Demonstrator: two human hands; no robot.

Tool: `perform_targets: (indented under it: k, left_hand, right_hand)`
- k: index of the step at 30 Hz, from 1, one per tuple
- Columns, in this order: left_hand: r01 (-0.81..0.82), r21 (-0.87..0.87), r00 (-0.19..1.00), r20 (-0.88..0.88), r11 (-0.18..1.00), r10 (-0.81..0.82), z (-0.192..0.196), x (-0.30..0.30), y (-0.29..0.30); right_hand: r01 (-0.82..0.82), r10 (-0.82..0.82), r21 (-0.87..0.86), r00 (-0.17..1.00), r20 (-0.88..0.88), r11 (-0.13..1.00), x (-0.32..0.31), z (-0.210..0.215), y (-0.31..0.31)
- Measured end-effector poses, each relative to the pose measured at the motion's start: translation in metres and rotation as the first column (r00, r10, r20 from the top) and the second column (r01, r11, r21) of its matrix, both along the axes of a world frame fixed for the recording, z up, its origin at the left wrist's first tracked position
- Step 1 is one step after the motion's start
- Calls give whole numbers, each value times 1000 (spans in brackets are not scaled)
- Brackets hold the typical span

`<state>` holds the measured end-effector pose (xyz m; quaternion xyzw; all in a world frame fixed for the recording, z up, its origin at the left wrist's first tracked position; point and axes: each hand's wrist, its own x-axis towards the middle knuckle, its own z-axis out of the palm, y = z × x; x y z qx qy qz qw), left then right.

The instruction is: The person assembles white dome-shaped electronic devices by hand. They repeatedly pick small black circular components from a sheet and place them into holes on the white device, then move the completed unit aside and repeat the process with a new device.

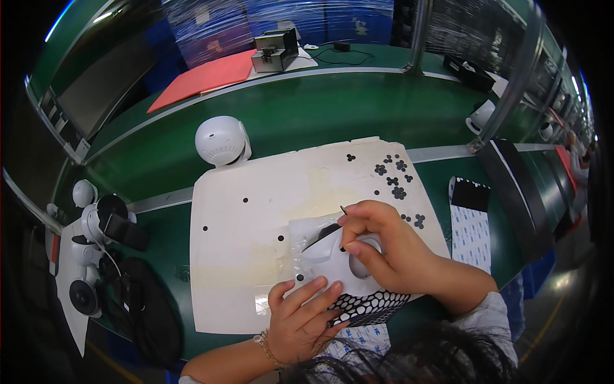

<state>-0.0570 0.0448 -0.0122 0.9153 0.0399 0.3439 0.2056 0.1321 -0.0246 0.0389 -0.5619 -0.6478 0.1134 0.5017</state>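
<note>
Currently, work in hand: a white shell (332, 256) lies on a white board (243, 256), and black dots are being handled with a thin tool.
Left hand (300, 320): fingers spread and pressed flat on the near edge of the shell and on a dot sheet (364, 306) under it; it steadies, it does not grip.
Right hand (384, 246): fingers closed together on thin tweezers (329, 232), whose dark tip points down and left onto the shell's top.
Shell: near the board's lower right part, between the two hands, partly under clear film; a round opening shows by the right thumb.
Dot sheet: a backing with a honeycomb of black outlines, sticking out from under the shell toward the person.
Loose dots (396, 179): small black clusters stuck on the board's upper right corner, with a few single ones scattered across the board.
Done, as I judge it: many dots seem already lifted off, since the sheet looks like empty outlines; whether any sits on the shell I cannot tell.
Left, as I judge it: the piece at the tweezer tip is not yet seated, and a second sheet (470, 224) lies to the right on the green bench (307, 115).
Nearby: a white dome unit (220, 141) stands just beyond the board; more white parts (89, 249) sit at the far left.
</note>
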Motion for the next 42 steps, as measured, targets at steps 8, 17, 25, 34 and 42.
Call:
perform_targets:
  k: [8, 17, 25, 34, 42]
  left_hand:
    - [-9, 46, 1000, 5, 999, 9, -3, 1, 1]
    - [-3, 65, 999, 46, 998, 0, -4, 3, 1]
    - [-3, 53, 998, 58, 999, 0, -6, 4, 2]
    - [-12, 24, 999, 48, 1000, 11, -3, 3, 0]
    - [5, 14, 998, 66, 1000, -6, -2, 4, 0]
  right_hand:
    - [208, -246, 136, 732, 635, 969, -9, 12, -24]
    - [83, -54, -123, 974, 218, 989, -4, -1, -47]
    - [49, -25, -130, 984, 178, 990, -5, -9, -44]
    - [113, -118, 38, 887, 447, 993, -2, -11, -49]
    - [263, -299, 153, 711, 636, 953, -19, -8, -69]
